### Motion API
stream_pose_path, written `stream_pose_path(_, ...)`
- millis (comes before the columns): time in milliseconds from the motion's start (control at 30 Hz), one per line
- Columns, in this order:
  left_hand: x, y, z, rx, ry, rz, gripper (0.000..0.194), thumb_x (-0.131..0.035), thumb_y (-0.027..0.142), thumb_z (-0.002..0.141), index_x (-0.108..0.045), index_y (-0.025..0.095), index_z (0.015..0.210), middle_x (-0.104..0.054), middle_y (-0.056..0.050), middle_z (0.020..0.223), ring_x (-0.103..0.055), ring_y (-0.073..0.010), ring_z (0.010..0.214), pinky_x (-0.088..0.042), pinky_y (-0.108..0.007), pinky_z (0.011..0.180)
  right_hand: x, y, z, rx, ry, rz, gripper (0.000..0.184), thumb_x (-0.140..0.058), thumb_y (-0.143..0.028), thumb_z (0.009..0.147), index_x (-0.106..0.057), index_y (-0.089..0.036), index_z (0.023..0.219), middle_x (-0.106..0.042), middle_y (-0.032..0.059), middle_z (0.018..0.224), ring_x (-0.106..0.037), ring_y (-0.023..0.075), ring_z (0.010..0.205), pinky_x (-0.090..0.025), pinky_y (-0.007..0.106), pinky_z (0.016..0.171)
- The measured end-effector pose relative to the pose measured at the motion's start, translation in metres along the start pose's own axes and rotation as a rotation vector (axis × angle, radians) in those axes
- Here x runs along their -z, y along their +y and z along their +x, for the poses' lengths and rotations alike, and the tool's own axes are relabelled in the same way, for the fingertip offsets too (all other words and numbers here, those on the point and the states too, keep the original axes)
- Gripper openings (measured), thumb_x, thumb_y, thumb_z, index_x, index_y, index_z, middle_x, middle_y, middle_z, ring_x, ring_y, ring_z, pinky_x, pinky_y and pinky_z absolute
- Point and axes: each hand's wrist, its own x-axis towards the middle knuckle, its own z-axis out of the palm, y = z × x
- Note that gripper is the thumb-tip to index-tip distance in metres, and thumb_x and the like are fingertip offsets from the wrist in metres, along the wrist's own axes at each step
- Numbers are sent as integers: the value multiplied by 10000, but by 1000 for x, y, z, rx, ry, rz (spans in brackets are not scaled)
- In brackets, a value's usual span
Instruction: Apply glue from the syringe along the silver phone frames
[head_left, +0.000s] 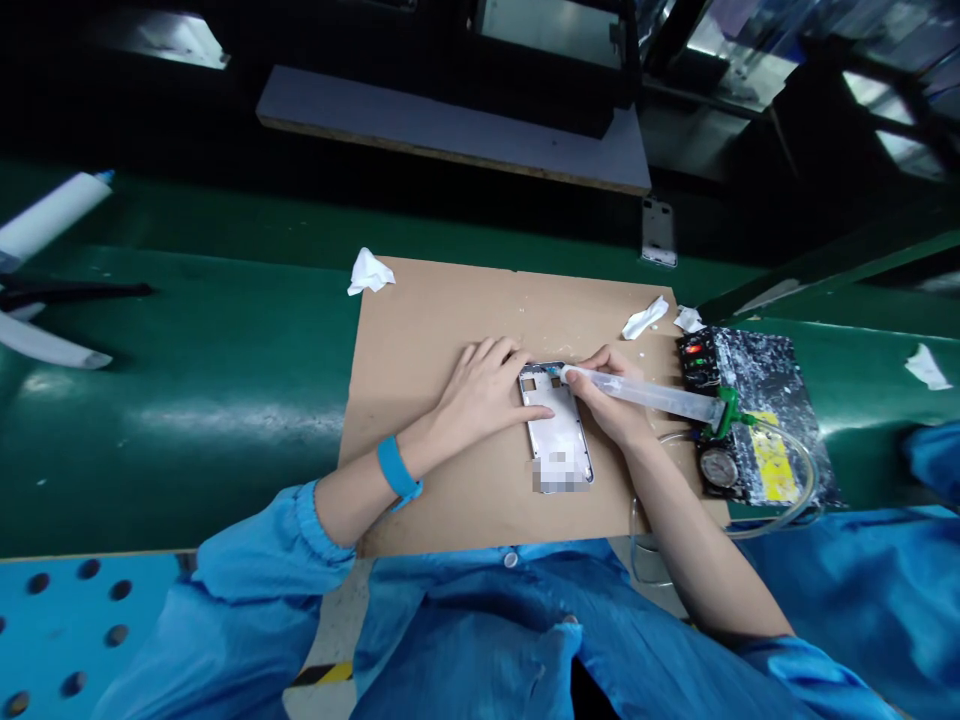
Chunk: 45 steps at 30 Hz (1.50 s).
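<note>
My right hand (607,395) is shut on a transparent plastic dispensing syringe (641,392), whose thin tip touches the top edge of a silver metal phone frame (553,415). The frame lies flat on a brown cardboard sheet (427,420), with a blurred patch at its near end. My left hand (480,392) rests across the frame's left side and holds it down, the index finger reaching over its face. A teal band (397,472) circles my left wrist. A green fitting joins the syringe's rear end to a transparent air hose (806,465).
A paint-spattered black dispenser panel (739,405) with a round gauge and red and green lights stands right of the cardboard. Crumpled white tissues (370,273) lie around the sheet on a green bench surface (187,340). White cartridges (49,215) lie far left. Another metal frame (658,232) stands beyond.
</note>
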Motion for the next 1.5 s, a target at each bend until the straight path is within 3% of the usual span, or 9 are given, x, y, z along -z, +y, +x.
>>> stream_pose_path(800,3,3,-1,12,12,-6,671,-889,738,934,-728,242,1355,-697,-101,1353,-627,-340,1245,-482,-504,1127,2,-3,-1,-8,-18,29,507,-892,-691,893,-612,-270,856,-727,28,814,-644,184,695,-534,340,609)
stream_pose_path(1500,2,3,0,8,13,6,704,-922,737,907,-718,236,1358,-705,-104,1356,-631,-339,1264,-467,-490,1116,3,-2,2,24,-7,6,471,-908,-615,877,-601,-263,819,-675,0,737,-567,155,618,-454,306,549)
